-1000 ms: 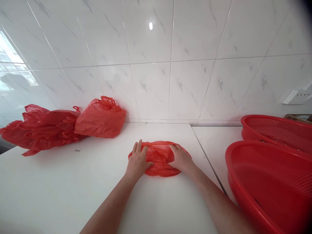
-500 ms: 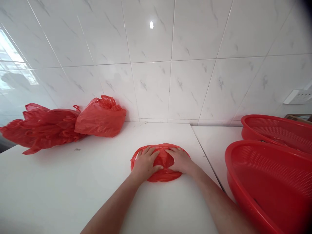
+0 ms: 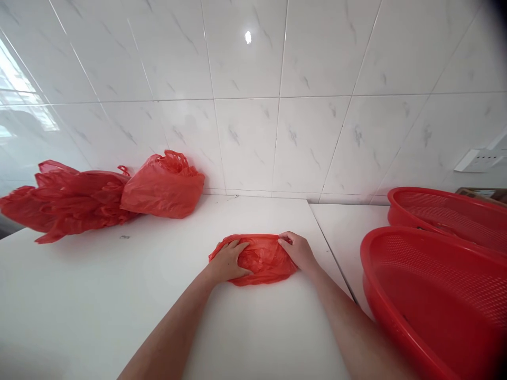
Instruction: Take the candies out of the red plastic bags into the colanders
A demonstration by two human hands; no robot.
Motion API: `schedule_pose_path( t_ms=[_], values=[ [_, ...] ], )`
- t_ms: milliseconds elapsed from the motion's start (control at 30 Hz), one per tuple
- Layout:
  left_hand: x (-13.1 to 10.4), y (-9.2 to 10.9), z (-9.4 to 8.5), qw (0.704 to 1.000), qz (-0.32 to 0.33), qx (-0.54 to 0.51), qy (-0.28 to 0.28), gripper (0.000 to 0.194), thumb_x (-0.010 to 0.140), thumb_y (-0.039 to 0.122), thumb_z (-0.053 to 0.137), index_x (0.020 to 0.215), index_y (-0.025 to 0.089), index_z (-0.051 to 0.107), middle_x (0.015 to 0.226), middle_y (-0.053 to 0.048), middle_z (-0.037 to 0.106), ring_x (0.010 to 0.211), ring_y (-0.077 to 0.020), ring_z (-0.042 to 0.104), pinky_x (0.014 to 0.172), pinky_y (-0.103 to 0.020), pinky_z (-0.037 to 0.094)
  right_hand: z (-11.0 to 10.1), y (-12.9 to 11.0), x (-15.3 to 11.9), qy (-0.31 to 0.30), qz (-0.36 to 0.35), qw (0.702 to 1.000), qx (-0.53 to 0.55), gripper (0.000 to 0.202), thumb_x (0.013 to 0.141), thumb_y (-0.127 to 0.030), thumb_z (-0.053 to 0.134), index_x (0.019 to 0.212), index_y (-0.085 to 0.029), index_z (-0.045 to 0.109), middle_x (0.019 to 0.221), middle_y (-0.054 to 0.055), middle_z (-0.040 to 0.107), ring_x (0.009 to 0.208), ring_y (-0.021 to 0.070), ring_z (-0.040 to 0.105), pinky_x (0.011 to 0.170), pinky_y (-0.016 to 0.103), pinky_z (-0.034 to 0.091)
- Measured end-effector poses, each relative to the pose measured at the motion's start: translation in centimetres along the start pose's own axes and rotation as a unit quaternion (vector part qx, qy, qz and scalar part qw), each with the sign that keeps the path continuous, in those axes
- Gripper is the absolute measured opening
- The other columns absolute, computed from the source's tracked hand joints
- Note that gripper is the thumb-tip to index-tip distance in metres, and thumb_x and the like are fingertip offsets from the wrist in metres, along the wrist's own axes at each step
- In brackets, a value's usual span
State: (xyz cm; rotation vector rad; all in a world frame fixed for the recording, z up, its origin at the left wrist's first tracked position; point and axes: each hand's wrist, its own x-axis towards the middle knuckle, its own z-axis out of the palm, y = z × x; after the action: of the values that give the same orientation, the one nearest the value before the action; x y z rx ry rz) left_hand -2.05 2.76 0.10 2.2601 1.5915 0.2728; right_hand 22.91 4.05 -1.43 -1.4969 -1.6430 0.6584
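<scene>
A crumpled red plastic bag lies spread on the white tabletop, in the middle of the head view. My left hand rests on the bag's left part, palm down with the fingers spread. At the bag's right end, my right hand pinches its upper right edge between thumb and fingers. The bag's outer rim under both hands is partly hidden.
On the left, a heap of red plastic bags and a fuller bundled red bag lean near the tiled wall. Two red perforated plastic baskets stand on the right. A wall socket is above them.
My right hand has gone from lying spread on the bag to pinching its right edge. The left hand has shifted slightly left. The bag's round outline is now flatter and longer.
</scene>
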Motion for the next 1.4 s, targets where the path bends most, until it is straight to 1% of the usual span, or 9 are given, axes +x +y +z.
schedule_pose_path(
  t_ms=[233, 433, 700, 833, 1033, 1100, 1200, 1267, 1400],
  values=[
    [-0.1, -0.8, 0.4, 0.998, 0.03, 0.001, 0.062, 0.081, 0.061, 0.049, 0.071, 0.136, 0.033, 0.043, 0.149, -0.003, 0.034, 0.134, -0.0323, 0.033, 0.103, -0.043, 0.039, -0.2, -1.2, -1.0, 0.153, -0.083, 0.977, -0.125, 0.023, 0.088, -0.031, 0.045, 0.094, -0.02, 0.064, 0.101, 0.007, 0.06, 0.085, 0.0182, 0.057, 0.077, 0.031, 0.046],
    [-0.6, -0.1, -0.3, 0.99, 0.058, -0.007, 0.132, 0.055, 0.081, 0.054, 0.048, 0.128, 0.026, 0.051, 0.137, -0.006, 0.05, 0.122, -0.0272, 0.048, 0.098, -0.039, 0.041, 1.5, -4.0, -3.9, 0.137, -0.171, 0.957, -0.188, 0.022, 0.088, -0.029, 0.048, 0.099, -0.019, 0.065, 0.103, 0.008, 0.058, 0.098, 0.0209, 0.053, 0.091, 0.036, 0.043],
    [-0.8, 0.7, 0.4, 0.991, 0.075, -0.016, 0.109, 0.04, 0.084, 0.046, 0.041, 0.112, 0.025, 0.06, 0.127, -0.006, 0.058, 0.112, -0.0261, 0.055, 0.087, -0.036, 0.046, 2.3, -6.7, -10.2, 0.157, -0.231, 0.947, -0.16, 0.023, 0.086, -0.025, 0.051, 0.106, -0.024, 0.062, 0.121, 0.008, 0.052, 0.114, 0.0222, 0.048, 0.098, 0.042, 0.041],
    [-0.5, 0.4, 0.6, 0.991, 0.068, -0.019, 0.112, 0.044, 0.083, 0.048, 0.041, 0.116, 0.024, 0.058, 0.13, -0.006, 0.056, 0.115, -0.0275, 0.052, 0.091, -0.039, 0.044, -3.0, -8.2, -15.8, 0.231, -0.199, 0.93, -0.206, 0.025, 0.087, -0.024, 0.05, 0.108, -0.024, 0.062, 0.127, 0.01, 0.047, 0.12, 0.0253, 0.045, 0.098, 0.043, 0.042],
    [-0.3, -0.4, 0.8, 0.989, 0.077, -0.038, 0.117, 0.045, 0.084, 0.049, 0.041, 0.115, 0.023, 0.059, 0.126, -0.006, 0.057, 0.111, -0.0289, 0.053, 0.088, -0.04, 0.045, -17.5, -6.1, -23.3, 0.509, -0.079, 0.763, -0.39, 0.031, 0.086, -0.035, 0.053, 0.108, -0.015, 0.064, 0.122, 0.016, 0.055, 0.118, 0.0314, 0.049, 0.102, 0.051, 0.036],
    [-0.2, -0.5, 1.0, 0.988, 0.078, -0.043, 0.123, 0.043, 0.085, 0.049, 0.041, 0.113, 0.023, 0.06, 0.126, -0.006, 0.057, 0.109, -0.0293, 0.054, 0.086, -0.04, 0.046, -20.4, -4.7, -25.5, 0.456, -0.04, 0.789, -0.41, 0.035, 0.087, -0.041, 0.049, 0.107, -0.016, 0.064, 0.11, 0.014, 0.063, 0.108, 0.0296, 0.056, 0.097, 0.049, 0.042],
    [-0.1, -0.6, 1.1, 0.989, 0.071, -0.049, 0.121, 0.044, 0.084, 0.05, 0.041, 0.111, 0.023, 0.062, 0.128, -0.006, 0.055, 0.111, -0.03, 0.054, 0.087, -0.04, 0.046, -20.6, -2.5, -28.6, 0.219, -0.024, 0.878, -0.425, 0.036, 0.089, -0.044, 0.045, 0.109, -0.022, 0.063, 0.106, 0.008, 0.068, 0.096, 0.0245, 0.064, 0.081, 0.037, 0.053],
    [0.0, -0.5, 1.2, 0.99, 0.068, -0.05, 0.115, 0.046, 0.084, 0.051, 0.041, 0.112, 0.023, 0.062, 0.131, -0.006, 0.054, 0.114, -0.0308, 0.052, 0.09, -0.041, 0.045, -18.6, -1.4, -30.3, 0.13, -0.046, 0.87, -0.473, 0.04, 0.085, -0.048, 0.052, 0.114, -0.023, 0.063, 0.108, 0.008, 0.069, 0.096, 0.0258, 0.066, 0.078, 0.036, 0.054],
    [0.2, -0.6, 1.3, 0.991, 0.065, -0.046, 0.109, 0.049, 0.083, 0.053, 0.041, 0.115, 0.022, 0.061, 0.132, -0.008, 0.053, 0.117, -0.0314, 0.051, 0.093, -0.042, 0.044, -14.5, -0.8, -32.4, 0.121, -0.056, 0.833, -0.537, 0.04, 0.09, -0.038, 0.048, 0.126, -0.023, 0.056, 0.11, 0.009, 0.068, 0.095, 0.0239, 0.066, 0.077, 0.034, 0.054]
  ],
)
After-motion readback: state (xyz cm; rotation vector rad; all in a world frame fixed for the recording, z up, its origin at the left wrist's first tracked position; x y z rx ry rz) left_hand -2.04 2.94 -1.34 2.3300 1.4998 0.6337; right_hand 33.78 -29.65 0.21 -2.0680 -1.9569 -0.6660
